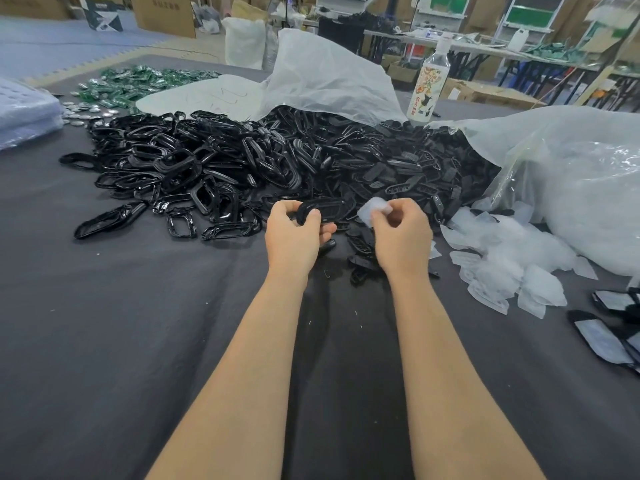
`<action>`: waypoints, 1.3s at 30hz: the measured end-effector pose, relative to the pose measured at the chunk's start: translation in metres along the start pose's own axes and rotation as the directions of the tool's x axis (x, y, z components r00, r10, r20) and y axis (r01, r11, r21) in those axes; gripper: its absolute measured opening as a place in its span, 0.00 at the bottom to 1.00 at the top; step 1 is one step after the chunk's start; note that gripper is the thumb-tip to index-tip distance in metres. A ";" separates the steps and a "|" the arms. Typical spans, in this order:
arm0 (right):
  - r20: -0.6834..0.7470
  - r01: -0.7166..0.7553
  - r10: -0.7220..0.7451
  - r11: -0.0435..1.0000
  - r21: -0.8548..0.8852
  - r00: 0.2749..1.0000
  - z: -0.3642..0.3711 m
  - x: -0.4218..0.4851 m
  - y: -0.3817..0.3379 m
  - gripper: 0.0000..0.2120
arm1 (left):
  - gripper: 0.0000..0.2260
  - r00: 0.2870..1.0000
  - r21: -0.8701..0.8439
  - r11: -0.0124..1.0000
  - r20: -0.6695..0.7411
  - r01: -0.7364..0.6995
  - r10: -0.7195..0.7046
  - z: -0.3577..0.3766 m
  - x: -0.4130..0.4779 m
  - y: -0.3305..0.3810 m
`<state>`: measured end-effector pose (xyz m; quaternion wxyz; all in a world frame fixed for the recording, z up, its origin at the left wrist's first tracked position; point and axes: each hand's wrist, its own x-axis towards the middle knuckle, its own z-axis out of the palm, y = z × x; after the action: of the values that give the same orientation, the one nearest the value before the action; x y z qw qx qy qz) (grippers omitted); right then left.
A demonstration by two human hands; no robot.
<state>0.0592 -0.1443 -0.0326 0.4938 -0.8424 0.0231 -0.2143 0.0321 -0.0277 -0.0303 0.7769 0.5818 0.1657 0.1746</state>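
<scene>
Near me, the dark grey cloth table top (pixel 104 358) lies open between my forearms and wide to their left. Ahead, a heap of glossy black plastic frames (pixel 194 168) and a heap of flat matte black plastic parts (pixel 398 168) bar the way. My left hand (pixel 294 237), gripping a black oval plastic frame (pixel 323 207), and my right hand (pixel 401 237), pinching a small translucent white pouch (pixel 372 209), sit at their near edge. On the right, a loose pile of translucent white pouches (pixel 502 258) and a big crumpled clear plastic bag (pixel 571 188) close that side. A tall clear plastic bottle with a printed label (pixel 429 81) stands behind the heaps.
</scene>
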 end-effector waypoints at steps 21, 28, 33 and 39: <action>0.167 -0.235 0.175 0.845 0.480 0.970 -0.005 -0.001 -0.007 0.09 | 0.09 1.000 -0.029 1.000 0.005 -0.006 0.006 0.002 0.000 0.001; 0.356 -0.422 0.227 0.519 0.743 0.907 -0.012 -0.001 -0.019 0.07 | 0.09 1.000 -0.010 1.000 0.027 -0.011 0.011 0.001 0.001 -0.001; 0.319 -0.381 0.211 0.598 0.705 0.924 -0.012 -0.002 -0.019 0.04 | 0.11 0.998 0.000 0.999 0.057 -0.033 0.033 0.000 -0.001 0.000; 0.144 -0.094 0.029 0.878 0.469 0.989 -0.011 -0.005 -0.015 0.07 | 0.06 0.994 0.014 1.000 0.107 0.011 -0.012 0.003 0.000 -0.001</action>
<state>0.0481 -0.1441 -0.0170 0.6919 -0.7072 -0.0361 -0.1410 0.0334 -0.0303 -0.0308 0.7816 0.5948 0.1283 0.1376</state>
